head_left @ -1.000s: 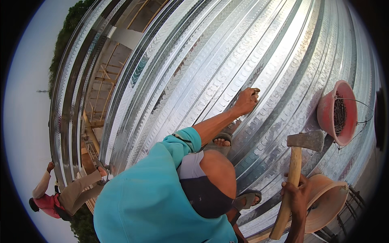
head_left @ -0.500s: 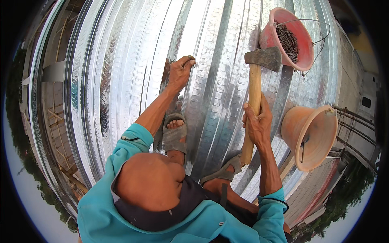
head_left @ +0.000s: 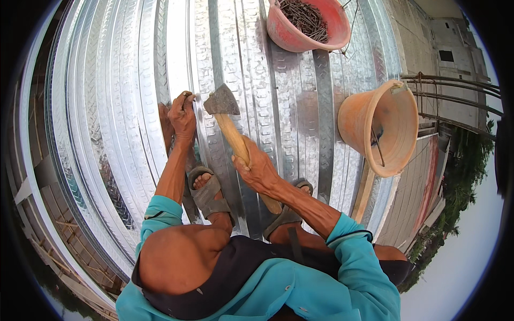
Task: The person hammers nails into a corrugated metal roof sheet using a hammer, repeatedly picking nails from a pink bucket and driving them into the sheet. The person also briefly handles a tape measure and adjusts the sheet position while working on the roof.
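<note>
My right hand (head_left: 258, 167) is wrapped around the wooden handle of a hatchet (head_left: 232, 132). Its dark, worn metal head sits just right of my left fingertips, and the lower handle slants down toward my right sandal. My left hand (head_left: 183, 115) is pinched closed at the ribbed metal decking (head_left: 251, 75); whatever lies between its fingertips is too small to make out. Beyond both hands, a red bucket (head_left: 284, 36) holds many loose dark nails (head_left: 304, 20).
On the right stands an orange bucket (head_left: 353, 120) with a thin rod (head_left: 379, 150) inside. Steel bars (head_left: 455, 99) stick out past the decking beside a concrete wall. My sandalled feet (head_left: 208, 192) rest on the ribs. Bamboo poles (head_left: 75, 227) show below the left edge.
The hatchet has swung left and tilted, bringing its head close to my left hand. My view has shifted right, so both buckets appear farther left and higher. My left hand stays pinched.
</note>
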The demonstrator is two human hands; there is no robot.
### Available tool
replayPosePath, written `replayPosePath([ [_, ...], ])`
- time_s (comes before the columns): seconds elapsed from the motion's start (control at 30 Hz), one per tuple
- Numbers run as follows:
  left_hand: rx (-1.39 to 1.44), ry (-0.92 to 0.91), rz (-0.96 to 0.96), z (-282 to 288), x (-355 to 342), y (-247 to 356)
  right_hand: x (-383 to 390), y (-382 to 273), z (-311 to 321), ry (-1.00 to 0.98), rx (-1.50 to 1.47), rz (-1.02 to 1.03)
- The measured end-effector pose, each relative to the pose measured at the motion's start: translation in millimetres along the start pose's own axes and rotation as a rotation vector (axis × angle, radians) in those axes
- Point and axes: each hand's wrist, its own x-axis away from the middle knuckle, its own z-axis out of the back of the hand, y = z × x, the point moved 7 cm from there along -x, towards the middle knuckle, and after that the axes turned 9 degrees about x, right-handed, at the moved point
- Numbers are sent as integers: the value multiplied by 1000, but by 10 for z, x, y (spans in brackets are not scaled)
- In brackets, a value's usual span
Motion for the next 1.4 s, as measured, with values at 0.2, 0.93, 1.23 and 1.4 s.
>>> replayPosePath([
  [0.2,22,8,-98,-187,-1,176,-102,238,-160,-60,81,-143],
  [0.93,51,-39,-178,-49,-36,297,-419,-988,23,453,184,364],
  [1.23,-12,-46,-168,2,-10,212,-560,-636,-139,232,218,99],
  [1.4,4,-59,-147,-75,13,235,-519,-611,-154,295,246,195],
])
